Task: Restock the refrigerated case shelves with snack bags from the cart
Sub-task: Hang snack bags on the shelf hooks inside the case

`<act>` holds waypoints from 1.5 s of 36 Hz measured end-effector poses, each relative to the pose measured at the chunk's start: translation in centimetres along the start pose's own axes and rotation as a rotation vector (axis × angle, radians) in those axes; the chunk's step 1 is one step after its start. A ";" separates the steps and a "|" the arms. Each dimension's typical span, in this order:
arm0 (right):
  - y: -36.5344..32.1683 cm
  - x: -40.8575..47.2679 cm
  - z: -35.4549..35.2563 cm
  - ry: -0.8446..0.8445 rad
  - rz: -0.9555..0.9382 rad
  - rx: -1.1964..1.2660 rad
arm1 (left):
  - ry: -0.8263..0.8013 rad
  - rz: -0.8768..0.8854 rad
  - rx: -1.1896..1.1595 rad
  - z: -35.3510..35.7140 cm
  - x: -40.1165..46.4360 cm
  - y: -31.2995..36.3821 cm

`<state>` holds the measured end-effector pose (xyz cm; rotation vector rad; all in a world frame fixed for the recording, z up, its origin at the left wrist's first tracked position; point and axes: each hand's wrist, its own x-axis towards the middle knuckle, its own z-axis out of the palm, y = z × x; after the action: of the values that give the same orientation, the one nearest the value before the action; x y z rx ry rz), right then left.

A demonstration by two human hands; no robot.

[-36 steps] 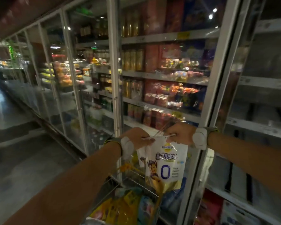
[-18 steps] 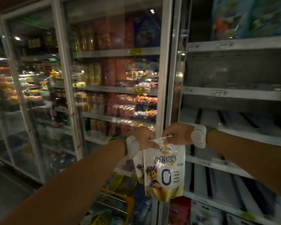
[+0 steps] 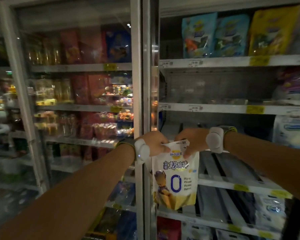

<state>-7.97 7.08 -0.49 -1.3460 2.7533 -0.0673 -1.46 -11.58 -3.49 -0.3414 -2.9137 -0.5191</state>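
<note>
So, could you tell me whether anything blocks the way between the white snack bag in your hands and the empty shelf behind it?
Nothing visible does. Both the left hand and the right hand pinch the top of the white snack bag, which hangs in front of the open case. The slotted shelf behind it looks bare there, with no glass door across it.

Door frame (image 3: 146, 101) blocks left; shelf (image 3: 232, 163) ahead open w/ room.
</note>
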 end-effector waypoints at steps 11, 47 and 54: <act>4.3 -1.7 -1.8 0.197 0.070 0.017 | -0.040 0.155 0.000 -1.3 3.6 2.3; 11.8 -2.0 -10.0 0.406 0.079 0.098 | 0.498 0.044 -0.676 -2.6 10.0 4.8; 11.2 -1.4 -12.5 0.371 0.059 -0.160 | 0.599 0.012 -0.658 -2.9 11.5 6.2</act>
<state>-17.03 15.12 11.19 -1.4146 3.1647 -0.1054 -10.60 -4.69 3.45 -0.2214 -2.1038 -1.3126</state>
